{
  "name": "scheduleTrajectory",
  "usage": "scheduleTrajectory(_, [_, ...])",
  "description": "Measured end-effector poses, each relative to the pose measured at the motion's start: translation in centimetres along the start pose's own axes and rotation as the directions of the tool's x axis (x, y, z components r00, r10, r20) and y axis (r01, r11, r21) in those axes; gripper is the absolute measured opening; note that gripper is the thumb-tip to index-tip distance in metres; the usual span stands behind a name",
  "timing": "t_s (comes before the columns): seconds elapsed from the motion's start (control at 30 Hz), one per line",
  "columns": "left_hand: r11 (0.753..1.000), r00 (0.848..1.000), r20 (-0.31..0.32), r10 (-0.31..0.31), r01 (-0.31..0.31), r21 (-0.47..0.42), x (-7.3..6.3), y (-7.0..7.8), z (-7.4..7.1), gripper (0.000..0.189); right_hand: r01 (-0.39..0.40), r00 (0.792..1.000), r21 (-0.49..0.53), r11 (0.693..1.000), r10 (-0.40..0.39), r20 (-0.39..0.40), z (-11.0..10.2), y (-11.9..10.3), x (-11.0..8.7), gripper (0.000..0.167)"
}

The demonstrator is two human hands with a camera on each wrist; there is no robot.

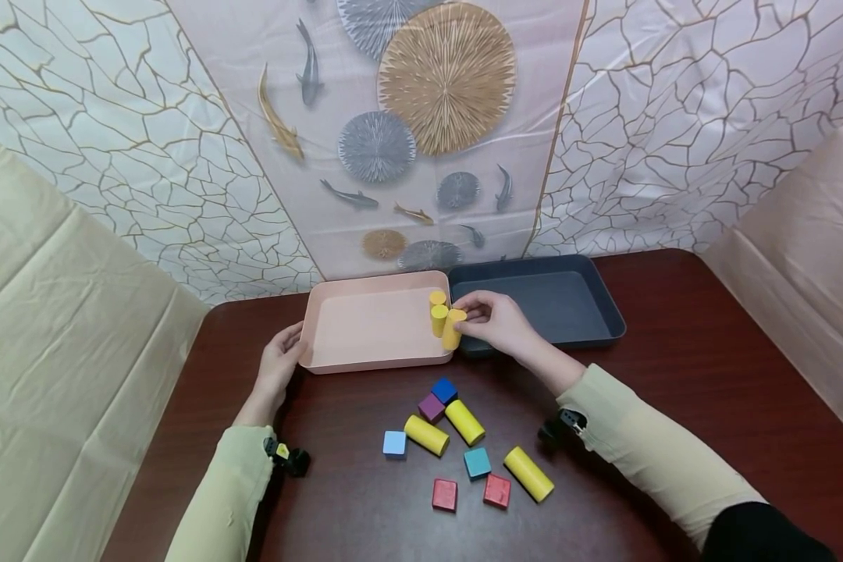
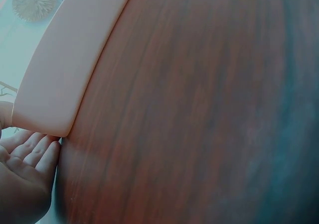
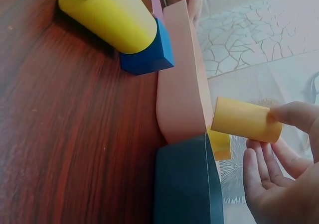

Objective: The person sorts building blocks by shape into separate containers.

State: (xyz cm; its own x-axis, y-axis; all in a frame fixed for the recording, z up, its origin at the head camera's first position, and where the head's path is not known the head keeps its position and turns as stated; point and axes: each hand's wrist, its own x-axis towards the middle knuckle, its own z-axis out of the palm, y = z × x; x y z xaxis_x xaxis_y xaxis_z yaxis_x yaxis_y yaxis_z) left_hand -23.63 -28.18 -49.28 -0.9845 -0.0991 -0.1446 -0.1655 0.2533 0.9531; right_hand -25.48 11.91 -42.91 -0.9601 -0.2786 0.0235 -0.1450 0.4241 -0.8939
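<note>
My right hand (image 1: 495, 321) pinches a yellow cylinder (image 1: 453, 331) between thumb and fingers, at the right end of the pink tray (image 1: 307, 328). In the right wrist view the cylinder (image 3: 246, 119) is tilted above the tray's rim. Two more yellow cylinders (image 1: 439, 320) stand upright beside it in that tray. My left hand (image 1: 278, 361) grips the tray's left edge. The left wrist view shows the thumb at the tray's side (image 2: 52, 79) and the fingers under its corner.
A dark grey tray (image 1: 607, 300) stands against the pink tray's right side. Nearer on the brown table lie three yellow cylinders (image 1: 528, 474) and several cubes, among them a blue one (image 1: 444, 390), a purple one (image 1: 432, 407) and a red one (image 1: 445, 495). Patterned cloth (image 1: 253, 234) hangs behind.
</note>
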Motion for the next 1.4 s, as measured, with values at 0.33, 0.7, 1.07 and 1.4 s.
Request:
scheduleTrajectory(0.33, [1.000, 1.000, 0.007, -0.004, 0.004, -0.012, -0.1, 0.1, 0.1, 0.055, -0.045, 0.999, 0.028, 0.999, 0.045, -0.004, 0.8, 0.2, 1.1, 0.032])
scheduleTrajectory(0.7, [1.000, 1.000, 0.007, -0.007, 0.007, -0.023, 0.0, -0.2, 0.0, 0.056, -0.046, 0.999, -0.053, 0.998, 0.046, -0.002, 1.9, 1.2, 1.5, 0.032])
scheduleTrajectory(1.07, [1.000, 1.000, 0.006, 0.008, -0.008, -0.020, -0.2, 0.0, 0.0, 0.055, 0.017, 1.000, -0.080, 0.997, -0.017, 0.003, 2.3, 2.1, 1.6, 0.028])
scheduleTrajectory(1.4, [1.000, 1.000, 0.008, -0.001, 0.001, -0.015, -0.1, 0.1, 0.0, 0.055, 0.030, 0.999, -0.086, 0.996, -0.028, 0.023, 2.8, 2.3, 1.4, 0.030])
